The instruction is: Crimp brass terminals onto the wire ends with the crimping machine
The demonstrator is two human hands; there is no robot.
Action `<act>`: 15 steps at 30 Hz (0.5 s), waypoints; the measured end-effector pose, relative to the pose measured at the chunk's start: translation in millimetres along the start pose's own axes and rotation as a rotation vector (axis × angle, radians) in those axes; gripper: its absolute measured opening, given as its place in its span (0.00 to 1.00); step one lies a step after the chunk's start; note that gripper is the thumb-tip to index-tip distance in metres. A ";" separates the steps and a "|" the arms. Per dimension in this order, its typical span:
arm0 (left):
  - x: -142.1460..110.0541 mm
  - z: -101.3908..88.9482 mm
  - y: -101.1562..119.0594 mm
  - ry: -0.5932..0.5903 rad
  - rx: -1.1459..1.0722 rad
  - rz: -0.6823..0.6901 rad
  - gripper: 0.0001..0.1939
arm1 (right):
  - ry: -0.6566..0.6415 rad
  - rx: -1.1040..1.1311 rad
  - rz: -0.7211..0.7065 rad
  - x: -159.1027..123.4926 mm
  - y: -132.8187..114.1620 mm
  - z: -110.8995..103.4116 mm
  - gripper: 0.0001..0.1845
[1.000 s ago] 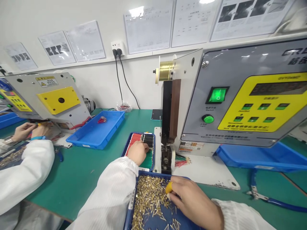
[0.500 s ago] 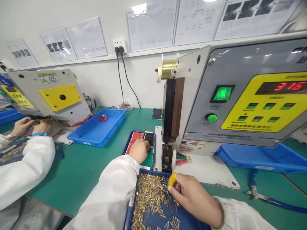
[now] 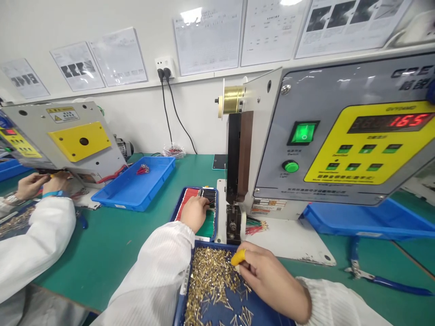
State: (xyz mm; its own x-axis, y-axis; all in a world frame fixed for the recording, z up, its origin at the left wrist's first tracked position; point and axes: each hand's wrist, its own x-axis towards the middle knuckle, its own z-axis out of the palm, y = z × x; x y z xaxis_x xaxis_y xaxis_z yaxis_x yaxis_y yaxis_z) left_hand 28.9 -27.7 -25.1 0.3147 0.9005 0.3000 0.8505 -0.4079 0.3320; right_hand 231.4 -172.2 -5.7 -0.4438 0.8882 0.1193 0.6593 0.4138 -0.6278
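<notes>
My left hand (image 3: 193, 213) reaches over a small blue tray (image 3: 176, 207) of short red, black and green wires. Its fingers are pinched together at the black wires (image 3: 208, 195); whether one is between the fingertips I cannot tell. Bunched green wires (image 3: 205, 229) lie just below that hand. A yellow cover sits on one finger of my right hand (image 3: 272, 277), which is closed above a dark blue tray (image 3: 217, 312) of loose gold-coloured metal pins (image 3: 210, 276). What its fingertips hold, if anything, is hidden.
A machine (image 3: 288, 136) with a red display and a wire spool (image 3: 233, 99) stands at right. Finished-looking red and green wires (image 3: 256, 225) lie on its base. Blue-handled cutters (image 3: 374, 276) and blue trays (image 3: 136, 181) rest on the green table. A co-worker's hands (image 3: 44, 183) work at left.
The view has shifted slightly. My left hand stays at the black wires, and my right hand stays over the pins with its fingers drawn a little upward. The display reads 165 instead of 316.
</notes>
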 end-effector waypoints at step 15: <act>13.3 8.3 -5.0 0.025 0.092 0.044 0.13 | -0.018 0.062 0.081 0.0 4.9 1.0 0.11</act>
State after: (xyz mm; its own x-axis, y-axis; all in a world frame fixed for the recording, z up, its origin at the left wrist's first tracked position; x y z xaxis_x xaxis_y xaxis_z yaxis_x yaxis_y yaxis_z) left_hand 32.3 -12.4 -30.1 0.3431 0.8776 0.3347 0.8717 -0.4303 0.2346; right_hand 234.1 -170.3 -9.6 -0.4018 0.9142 0.0528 0.6547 0.3271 -0.6815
